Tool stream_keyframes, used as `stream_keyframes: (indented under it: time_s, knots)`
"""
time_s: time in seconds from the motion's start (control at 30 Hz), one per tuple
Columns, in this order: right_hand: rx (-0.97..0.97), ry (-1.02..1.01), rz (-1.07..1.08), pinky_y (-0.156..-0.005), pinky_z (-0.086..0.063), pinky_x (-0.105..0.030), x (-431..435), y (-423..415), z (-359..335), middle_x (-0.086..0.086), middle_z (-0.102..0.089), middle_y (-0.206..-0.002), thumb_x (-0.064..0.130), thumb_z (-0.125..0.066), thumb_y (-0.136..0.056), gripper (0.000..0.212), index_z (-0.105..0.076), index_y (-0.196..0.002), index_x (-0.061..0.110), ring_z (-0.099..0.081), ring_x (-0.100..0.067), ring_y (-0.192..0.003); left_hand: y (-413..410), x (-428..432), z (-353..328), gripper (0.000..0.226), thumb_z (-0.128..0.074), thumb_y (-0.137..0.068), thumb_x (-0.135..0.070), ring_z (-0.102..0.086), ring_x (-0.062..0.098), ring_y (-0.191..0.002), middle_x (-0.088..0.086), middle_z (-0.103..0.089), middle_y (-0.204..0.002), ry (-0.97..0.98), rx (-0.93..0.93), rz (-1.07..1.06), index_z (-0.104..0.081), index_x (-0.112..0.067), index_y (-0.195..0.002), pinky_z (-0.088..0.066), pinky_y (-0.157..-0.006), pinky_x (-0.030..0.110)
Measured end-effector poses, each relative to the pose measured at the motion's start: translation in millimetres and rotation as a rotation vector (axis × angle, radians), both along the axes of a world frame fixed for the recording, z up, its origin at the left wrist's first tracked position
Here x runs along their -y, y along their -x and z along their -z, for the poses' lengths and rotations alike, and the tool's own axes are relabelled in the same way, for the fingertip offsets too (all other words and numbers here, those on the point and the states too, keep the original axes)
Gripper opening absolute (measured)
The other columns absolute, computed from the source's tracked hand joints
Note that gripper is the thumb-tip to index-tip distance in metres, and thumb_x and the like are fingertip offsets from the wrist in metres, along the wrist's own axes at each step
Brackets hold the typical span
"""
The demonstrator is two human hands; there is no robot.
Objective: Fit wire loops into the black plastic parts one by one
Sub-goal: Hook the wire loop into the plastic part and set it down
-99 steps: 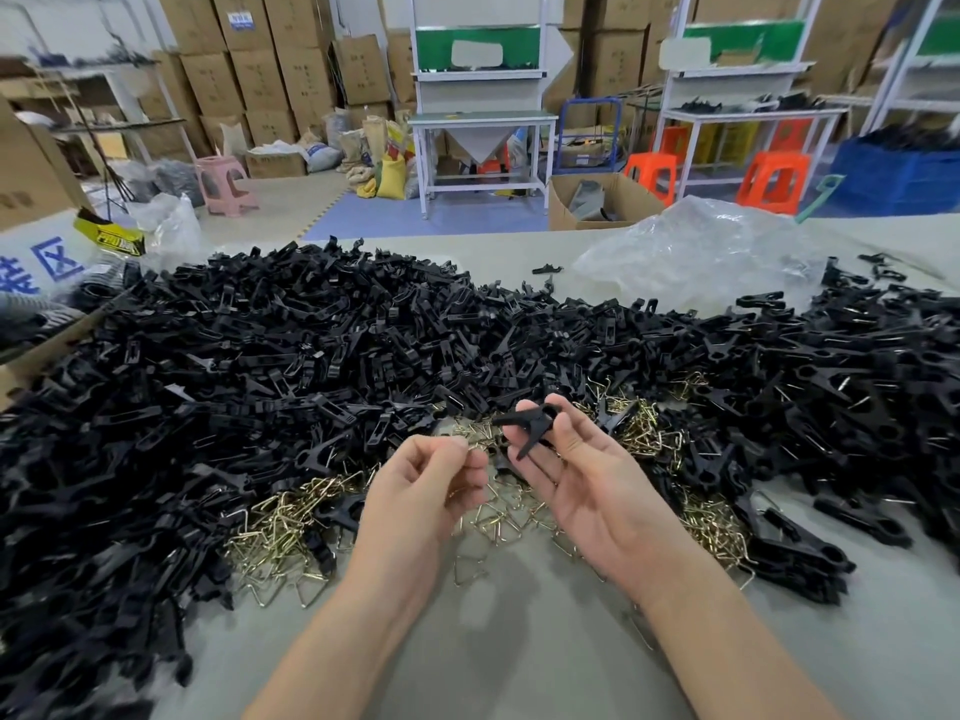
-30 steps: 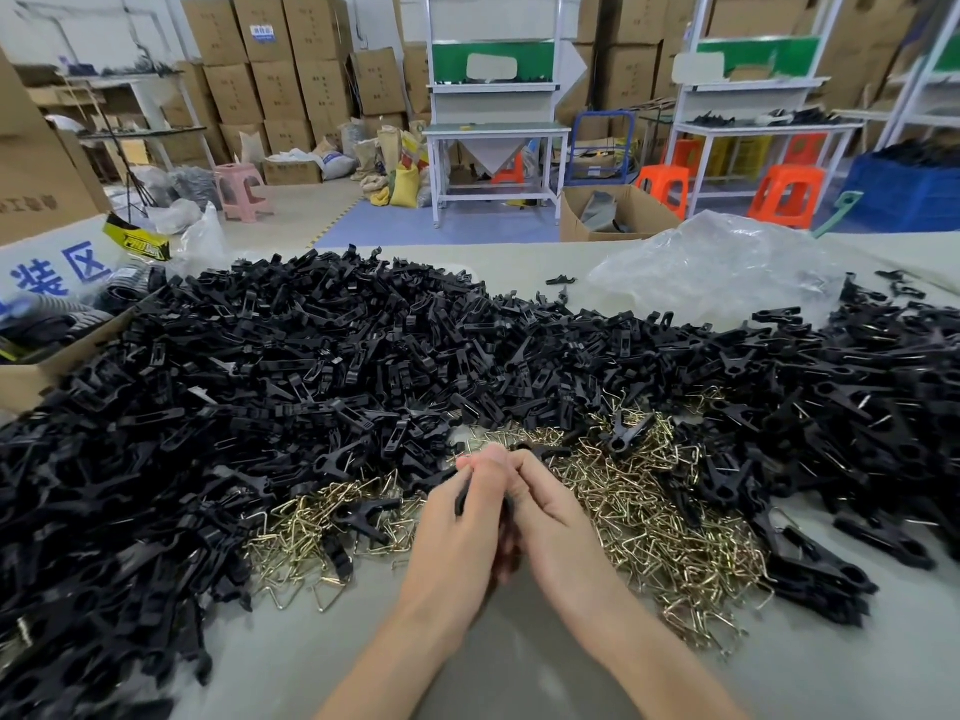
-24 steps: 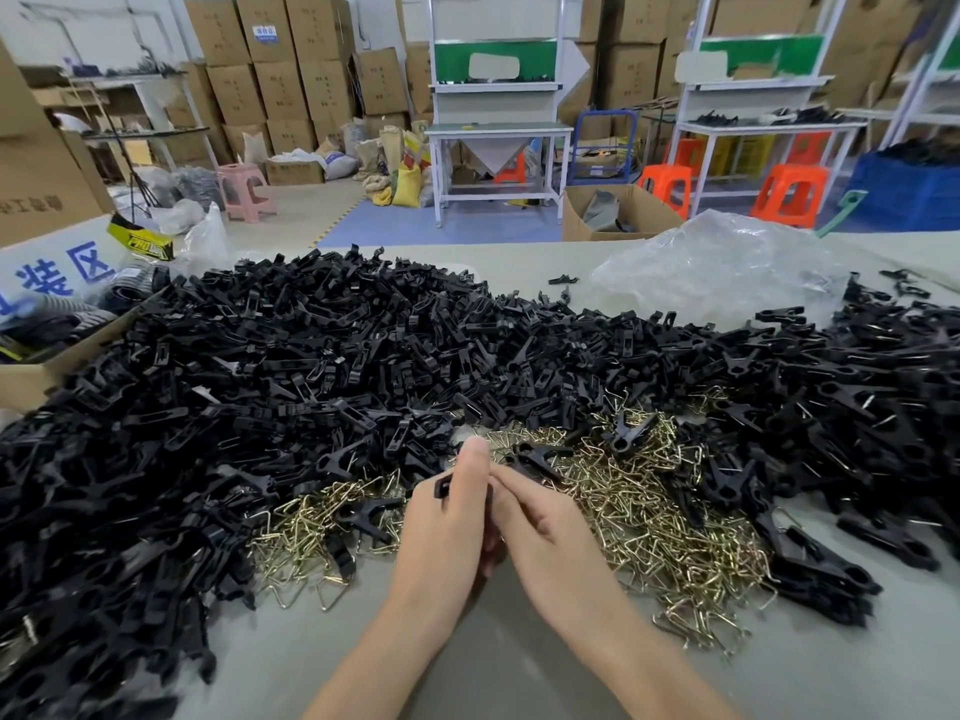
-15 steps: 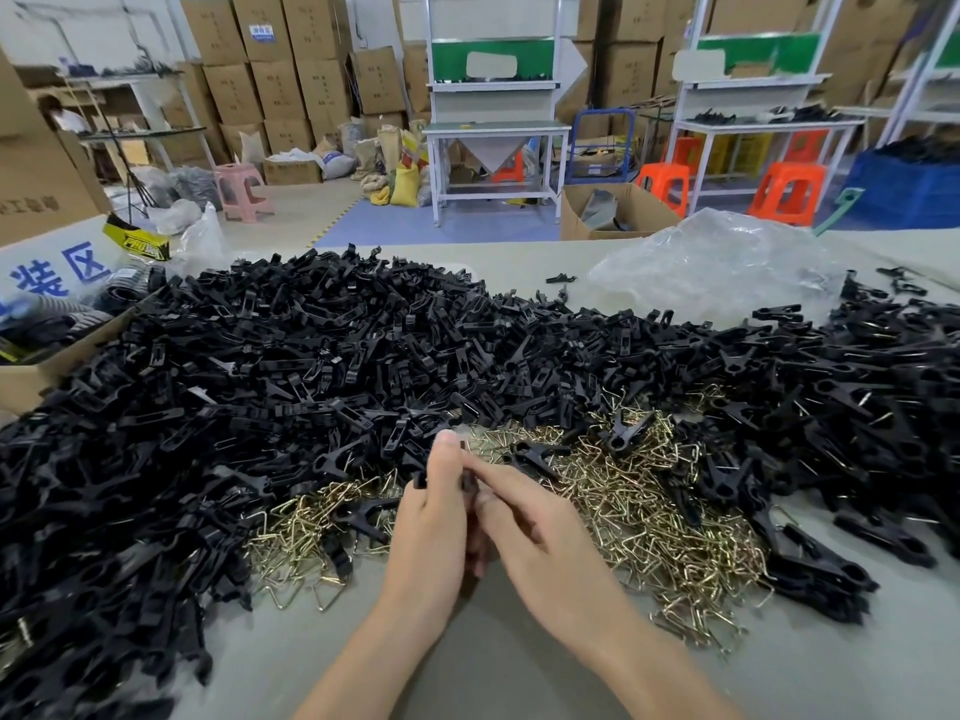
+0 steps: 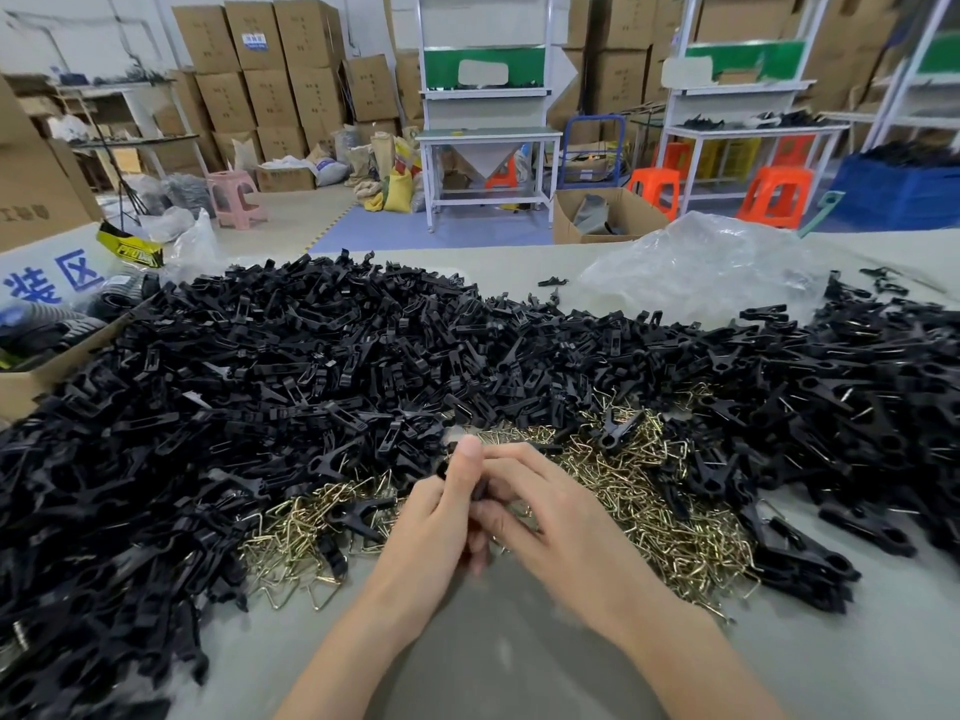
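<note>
A grey table point(image 5: 519, 662) carries a broad heap of black plastic parts point(image 5: 311, 366) that runs from its left edge to its right. Beyond the heap's far right side lies a crumpled clear plastic bag point(image 5: 696, 267). An open cardboard box point(image 5: 31, 392) touches the heap's left end. Against the heap's near edge, partly buried by it, lies a pile of brass-coloured wire loops point(image 5: 654, 506), with stray black pieces scattered over it, one forked clip point(image 5: 615, 431) on top. Just in front of the heap, over the loops, the two hands meet. The left hand point(image 5: 431, 532) has its fingers curled round a black part point(image 5: 480, 493), thumb upright against it. The right hand point(image 5: 566, 527) pinches the same part from the other side with bent fingers. The hands cover most of the part, so whether a loop sits in it cannot be told.
</note>
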State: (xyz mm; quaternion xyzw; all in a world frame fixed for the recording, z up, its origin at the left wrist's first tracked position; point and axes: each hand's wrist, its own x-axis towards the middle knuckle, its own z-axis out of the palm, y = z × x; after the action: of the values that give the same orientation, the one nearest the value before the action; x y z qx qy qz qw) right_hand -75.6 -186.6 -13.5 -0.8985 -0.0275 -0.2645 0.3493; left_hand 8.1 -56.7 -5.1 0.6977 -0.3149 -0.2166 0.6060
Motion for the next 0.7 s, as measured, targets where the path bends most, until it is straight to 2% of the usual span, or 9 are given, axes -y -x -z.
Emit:
stream_keyframes:
  time_s: [0.1,0.17,0.23,0.3,0.37,0.43,0.53,0.63,0.7]
  knots:
    - [0.016,-0.206,0.088,-0.087,-0.049,-0.013,4.1,-1.7,-6.7,0.025,-0.063,-0.115,0.042,-0.062,-0.096,0.020,-0.061,-0.115,0.039,-0.061,0.003,-0.107,-1.5,0.4,-0.7,0.084,-0.024,-0.084,-0.089,-0.051,0.020,-0.051,0.009,-0.056,-0.057,0.077,-0.008,0.001,-0.071,-0.019,-0.082,-0.042,-0.055,0.028]
    - [0.095,-0.494,0.183,-0.075,-0.054,-0.015,19.0,-4.3,-24.5,0.018,-0.069,-0.103,0.043,-0.067,-0.092,0.019,-0.063,-0.107,0.032,-0.067,0.001,-0.092,-2.8,0.7,-2.2,0.059,-0.030,-0.097,-0.072,-0.051,0.019,-0.049,0.006,-0.057,-0.060,0.149,0.023,-0.072,-0.071,-0.030,-0.096,-0.040,-0.049,0.023]
    - [0.315,-0.913,0.261,-0.075,-0.056,-0.023,53.6,-6.8,-54.3,0.005,-0.073,-0.104,0.046,-0.066,-0.088,0.035,-0.063,-0.112,0.021,-0.071,-0.008,-0.087,-5.3,0.2,-3.4,0.042,-0.034,-0.104,-0.053,-0.050,0.018,-0.046,0.000,-0.056,-0.058,0.168,0.075,-0.172,-0.069,-0.034,-0.089,-0.039,-0.044,0.021]
    - [0.563,-1.363,0.246,-0.081,-0.059,-0.028,90.3,-4.6,-86.9,-0.006,-0.072,-0.117,0.047,-0.060,-0.092,0.057,-0.051,-0.136,0.011,-0.074,-0.014,-0.095,-9.4,-1.6,-2.4,0.044,-0.035,-0.106,-0.045,-0.050,0.017,-0.046,-0.002,-0.055,-0.056,0.160,0.100,-0.250,-0.064,-0.030,-0.077,-0.041,-0.044,0.022]
    - [0.622,-1.562,0.210,-0.084,-0.060,-0.028,112.5,-0.7,-102.9,-0.010,-0.070,-0.122,0.046,-0.057,-0.098,0.068,-0.034,-0.149,0.006,-0.074,-0.017,-0.102,-14.4,-6.0,-2.9,0.050,-0.036,-0.105,-0.048,-0.048,0.015,-0.044,-0.002,-0.053,-0.051,0.150,0.142,-0.333,-0.059,-0.024,-0.067,-0.041,-0.045,0.021]
    - [0.482,-1.480,0.202,-0.082,-0.061,-0.030,109.1,-2.8,-99.3,-0.008,-0.074,-0.114,0.040,-0.052,-0.103,0.056,-0.037,-0.146,0.007,-0.074,-0.018,-0.098,-21.0,-10.9,-5.1,0.062,-0.038,-0.101,-0.055,-0.044,0.012,-0.040,0.000,-0.049,-0.044,0.148,0.189,-0.409,-0.053,-0.017,-0.055,-0.041,-0.044,0.016]
    - [0.283,-1.184,0.244,-0.070,-0.061,-0.028,74.9,-10.5,-69.9,-0.002,-0.078,-0.098,0.033,-0.049,-0.106,0.028,-0.052,-0.132,0.021,-0.073,-0.018,-0.082,-29.0,-15.6,-6.5,0.074,-0.041,-0.096,-0.063,-0.041,0.012,-0.036,0.004,-0.045,-0.038,0.145,0.217,-0.491,-0.046,-0.012,-0.042,-0.042,-0.045,0.016]
    - [0.149,-0.859,0.312,-0.074,-0.060,-0.027,39.5,-15.8,-31.2,0.007,-0.074,-0.097,0.030,-0.045,-0.107,0.031,-0.049,-0.138,0.031,-0.072,-0.013,-0.082,-32.5,-19.3,-2.7,0.078,-0.038,-0.095,-0.068,-0.041,0.011,-0.037,0.003,-0.044,-0.037,0.134,0.242,-0.519,-0.046,-0.015,-0.038,-0.040,-0.046,0.017]
    - [0.079,-0.663,0.320,-0.081,-0.058,-0.030,25.5,-16.6,-10.7,0.014,-0.071,-0.099,0.032,-0.044,-0.107,0.033,-0.047,-0.140,0.036,-0.070,-0.009,-0.086,-34.1,-22.4,-0.8,0.079,-0.033,-0.096,-0.072,-0.043,0.009,-0.038,0.004,-0.049,-0.040,0.141,0.273,-0.547,-0.052,-0.016,-0.043,-0.039,-0.045,0.016]
